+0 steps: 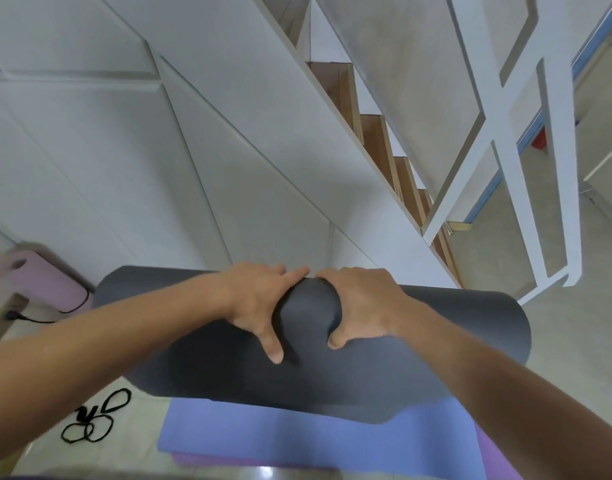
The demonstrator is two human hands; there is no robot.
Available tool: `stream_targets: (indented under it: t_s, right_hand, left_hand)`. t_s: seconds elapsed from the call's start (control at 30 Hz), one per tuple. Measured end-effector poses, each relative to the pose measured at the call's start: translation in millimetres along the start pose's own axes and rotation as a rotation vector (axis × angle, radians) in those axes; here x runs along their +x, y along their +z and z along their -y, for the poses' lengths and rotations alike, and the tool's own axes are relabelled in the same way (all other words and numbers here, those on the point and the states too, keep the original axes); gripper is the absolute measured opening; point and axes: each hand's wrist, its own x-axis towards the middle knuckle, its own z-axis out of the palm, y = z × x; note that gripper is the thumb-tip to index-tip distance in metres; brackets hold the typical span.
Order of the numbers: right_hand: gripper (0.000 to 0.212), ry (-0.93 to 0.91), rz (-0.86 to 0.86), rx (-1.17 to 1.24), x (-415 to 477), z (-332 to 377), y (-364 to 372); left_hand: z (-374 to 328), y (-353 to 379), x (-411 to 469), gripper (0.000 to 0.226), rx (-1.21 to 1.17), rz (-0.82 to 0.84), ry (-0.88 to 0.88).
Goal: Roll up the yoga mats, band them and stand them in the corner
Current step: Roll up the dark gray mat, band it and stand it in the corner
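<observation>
Left hand (259, 303) and right hand (360, 306) side by side mid-roll, each grip clamped around the dark grey yoga mat (453, 327) (mostly rolled, tail flat), atop a blue mat (297, 438); pink rolled mat (41, 282) far left, black bands (93, 420) on floor

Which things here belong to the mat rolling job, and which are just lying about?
Job: grey mat, gripped by left hand and right hand; blue mat; purple mat; pink rolled mat; black bands.
Lying about: power strip; staircase.
</observation>
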Motion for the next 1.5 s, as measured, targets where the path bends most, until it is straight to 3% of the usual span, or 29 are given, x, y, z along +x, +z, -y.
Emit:
stream_targets:
  t_s: [0.07,0.17,0.33,0.43,0.5,0.6,0.7,0.8,0.9,1.0,1.1,1.17,1.27,1.37,1.43,1.5]
  right_hand:
    - [0.097,0.039,0.089,0.137,1.7,-5.8,-9.2]
    - [0.101,0.028,0.125,0.184,-0.3,-5.6,-9.8]
    - [0.142,-0.048,-0.024,-0.184,-13.5,13.6,22.1]
    - [0.131,-0.061,-0.104,-0.208,-14.5,15.9,27.7]
    - [0.117,-0.076,-0.089,-0.132,-12.9,14.7,20.0]
    - [0.104,-0.036,-0.053,-0.033,-6.0,8.6,5.8]
    - [0.098,0.048,0.05,0.186,0.2,-0.7,-3.8]
    - [0.093,0.102,0.16,0.391,3.2,-7.9,-1.6]
    - [0.093,0.102,0.205,0.428,0.7,-4.5,8.9]
    - [0.102,0.064,0.203,0.366,-10.9,2.5,12.2]
    - [0.133,-0.002,0.045,0.032,-23.5,18.9,25.2]
    - [0.142,0.033,-0.063,-0.121,-29.3,32.7,41.5]
    - [0.132,0.027,-0.179,-0.186,-28.2,33.0,50.2]
    - [0.117,-0.024,-0.176,-0.145,-23.8,23.4,42.4]
    - [0.113,-0.02,-0.14,-0.105,-19.9,20.5,37.8]
    - [0.11,0.006,-0.101,-0.033,-14.2,19.9,32.0]
  left_hand:
    - [-15.9,15.1,-3.2,0.146,0.295,-0.208,-0.021]
    - [-16.3,20.4,1.4,0.126,0.315,-0.269,-0.031]
    - [0.7,-2.0,7.4,0.098,-0.107,-0.054,-0.057]
    - [9.3,-12.2,7.2,0.086,-0.44,0.149,-0.042]
    - [10.4,-17.2,4.1,0.09,-0.568,0.236,-0.037]
    - [-0.5,-19.6,-2.1,0.111,-0.369,0.143,0.002]
    - [-17.6,-6.0,-15.6,0.143,0.261,-0.111,-0.008]
    - [-24.1,8.2,-21.0,0.144,0.501,-0.266,-0.002]
    - [-18.0,12.2,-17.3,0.12,0.481,-0.331,0.068]
    - [-10.5,13.3,-10.7,0.106,0.389,-0.236,0.075]
    - [-4.8,7.2,-3.6,0.101,0.188,-0.121,0.007]
    - [-3.4,1.5,1.8,0.098,0.039,-0.049,-0.039]
    - [2.1,-2.9,8.3,0.096,-0.198,0.109,-0.061]
    - [2.5,-4.4,6.2,0.093,-0.348,0.166,-0.041]
    - [-2.9,-5.8,1.8,0.098,-0.303,0.139,-0.002]
    - [-9.1,-5.0,-4.1,0.117,-0.064,0.071,0.009]
